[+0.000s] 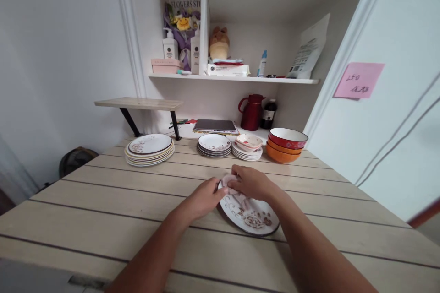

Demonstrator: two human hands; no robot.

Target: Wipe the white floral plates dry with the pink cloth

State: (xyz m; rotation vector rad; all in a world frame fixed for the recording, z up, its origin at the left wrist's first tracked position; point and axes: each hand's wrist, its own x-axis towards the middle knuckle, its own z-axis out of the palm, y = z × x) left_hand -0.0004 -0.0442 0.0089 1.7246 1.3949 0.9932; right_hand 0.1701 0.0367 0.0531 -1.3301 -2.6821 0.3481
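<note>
A white plate (254,217) with a dark rim and brown flower pattern is in front of me over the wooden table. My left hand (206,196) grips its left edge, the thumb lying on the upper face. A pale pinkish cloth (229,180) is bunched under the fingers of my right hand (250,182), pressed to the far part of the plate. The right hand and forearm hide some of the plate's right side. Whether the plate's underside rests fully on the table I cannot tell.
Along the table's back stand a stack of large plates (151,144), smaller dark-rimmed plates (214,143), small dishes (248,143) on saucers, and stacked bowls (283,152). Behind them are a laptop (215,125), a red jug (252,112) and a dark bottle (268,114). A raised wooden stand (137,103) sits back left.
</note>
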